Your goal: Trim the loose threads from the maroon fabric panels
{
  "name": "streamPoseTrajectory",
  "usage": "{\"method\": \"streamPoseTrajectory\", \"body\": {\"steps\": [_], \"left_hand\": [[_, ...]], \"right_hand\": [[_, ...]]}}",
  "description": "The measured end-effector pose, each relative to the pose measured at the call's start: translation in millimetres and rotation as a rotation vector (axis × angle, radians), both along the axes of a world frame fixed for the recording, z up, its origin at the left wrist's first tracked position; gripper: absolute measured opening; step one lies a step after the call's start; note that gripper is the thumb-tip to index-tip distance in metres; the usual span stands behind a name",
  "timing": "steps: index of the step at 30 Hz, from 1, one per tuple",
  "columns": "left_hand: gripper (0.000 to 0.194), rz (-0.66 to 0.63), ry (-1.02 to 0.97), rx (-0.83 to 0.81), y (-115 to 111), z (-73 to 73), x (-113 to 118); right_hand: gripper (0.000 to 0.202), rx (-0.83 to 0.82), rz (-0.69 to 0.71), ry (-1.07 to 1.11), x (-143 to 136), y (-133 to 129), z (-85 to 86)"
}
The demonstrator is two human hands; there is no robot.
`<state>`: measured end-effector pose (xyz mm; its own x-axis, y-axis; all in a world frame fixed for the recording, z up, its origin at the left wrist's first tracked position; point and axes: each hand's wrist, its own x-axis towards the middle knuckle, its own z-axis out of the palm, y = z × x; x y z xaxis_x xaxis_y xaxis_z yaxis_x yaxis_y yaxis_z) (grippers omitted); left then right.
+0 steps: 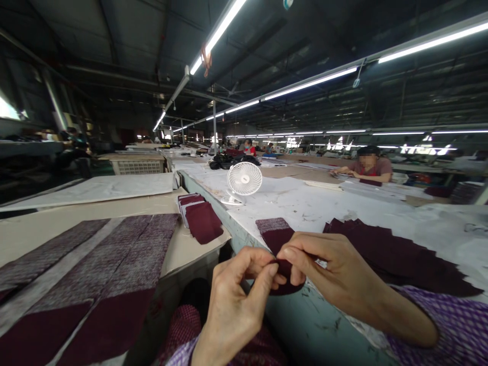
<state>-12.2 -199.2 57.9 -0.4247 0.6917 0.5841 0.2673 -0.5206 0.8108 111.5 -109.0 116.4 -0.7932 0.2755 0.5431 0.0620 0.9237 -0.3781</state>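
Note:
Close together at the table's front edge, my left hand (244, 295) and my right hand (324, 262) both pinch a maroon fabric piece (287, 284). Thumb and forefinger of each hand are pressed together on its edge. The piece has a speckled grey-and-maroon end (272, 223) that lies on the table, while the plain maroon part hangs over the edge under my fingers. To the right of my right hand, a fanned-out pile of dark maroon fabric pieces (396, 254) rests on the white table covering. My fingers hide part of the held piece.
A white fan (244, 179) stands on the white-covered table (293, 195). Left of it are a small stack of maroon pieces (204, 221) and long speckled fabric panels (125, 259) on a lower surface. Across the table sits a co-worker (371, 165). A plastic crate (139, 166) stands farther back.

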Motion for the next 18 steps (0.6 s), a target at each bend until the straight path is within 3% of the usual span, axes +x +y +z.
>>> {"method": "streamPoseTrajectory", "body": {"steps": [11,18], "left_hand": [[0.020,0.025,-0.019,-0.002,-1.2,2.5,3.1],[0.026,-0.082,-0.146,-0.049,2.1,0.6,4.5]], "right_hand": [[0.023,0.019,0.006,-0.026,4.3,-0.3,1.9],[0.016,-0.030,-0.003,-0.086,3.2,-0.9,2.6]]}}
